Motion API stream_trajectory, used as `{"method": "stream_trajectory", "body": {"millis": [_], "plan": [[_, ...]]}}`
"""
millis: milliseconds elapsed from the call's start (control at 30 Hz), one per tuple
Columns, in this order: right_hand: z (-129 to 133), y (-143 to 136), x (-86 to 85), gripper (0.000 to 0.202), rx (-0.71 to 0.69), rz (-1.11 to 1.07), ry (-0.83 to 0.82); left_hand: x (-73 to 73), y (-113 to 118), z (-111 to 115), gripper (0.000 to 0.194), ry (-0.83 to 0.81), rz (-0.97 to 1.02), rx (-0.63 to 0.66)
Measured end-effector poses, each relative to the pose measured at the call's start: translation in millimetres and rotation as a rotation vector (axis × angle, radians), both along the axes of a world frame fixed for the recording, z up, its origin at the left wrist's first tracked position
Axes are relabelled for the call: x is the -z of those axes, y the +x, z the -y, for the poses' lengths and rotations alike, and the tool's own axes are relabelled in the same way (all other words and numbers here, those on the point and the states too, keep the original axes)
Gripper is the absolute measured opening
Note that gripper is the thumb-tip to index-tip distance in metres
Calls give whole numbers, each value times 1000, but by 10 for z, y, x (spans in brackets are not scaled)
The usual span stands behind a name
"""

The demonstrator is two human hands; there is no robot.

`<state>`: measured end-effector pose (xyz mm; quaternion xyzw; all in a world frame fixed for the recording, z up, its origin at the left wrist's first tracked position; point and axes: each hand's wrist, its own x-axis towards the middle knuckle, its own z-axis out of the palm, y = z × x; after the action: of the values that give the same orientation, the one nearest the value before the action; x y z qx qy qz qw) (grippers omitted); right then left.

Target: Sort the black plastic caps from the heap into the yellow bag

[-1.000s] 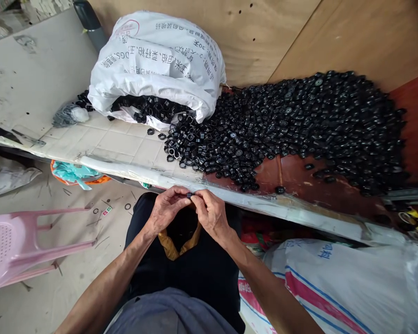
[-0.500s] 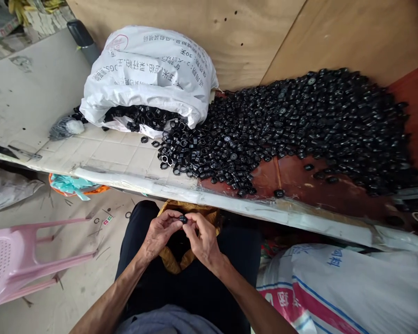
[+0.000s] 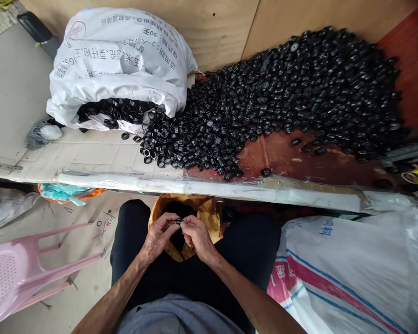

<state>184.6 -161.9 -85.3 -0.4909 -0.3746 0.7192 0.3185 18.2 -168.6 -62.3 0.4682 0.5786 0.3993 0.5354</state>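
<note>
Drawn back from the ledge [image 3: 209, 189], left hand [image 3: 157, 235] and right hand [image 3: 198, 234] pinch a black piece [image 3: 179, 221].

On the white sack [image 3: 114, 88], I can read "30天" and "玉米". On the plastic bag [image 3: 362, 260] at right, I read blue "料".

Small black part [image 3: 179, 221] between both hands' [image 3: 176, 230] fingertips.
</note>
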Motion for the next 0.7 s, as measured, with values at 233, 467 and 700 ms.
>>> {"method": "stream_trajectory", "body": {"millis": [233,467,700], "plan": [[-206,-95,469,17,-516,754,408,475,-80,-220,32,-31,-773,363],[-249,589,758,33,-632,989,320,695,-561,-401,77,-204,-1117,485],[-411,1527,609,39,-507,1203,247,684,-879,-540,69,-209,-971,485]]}}
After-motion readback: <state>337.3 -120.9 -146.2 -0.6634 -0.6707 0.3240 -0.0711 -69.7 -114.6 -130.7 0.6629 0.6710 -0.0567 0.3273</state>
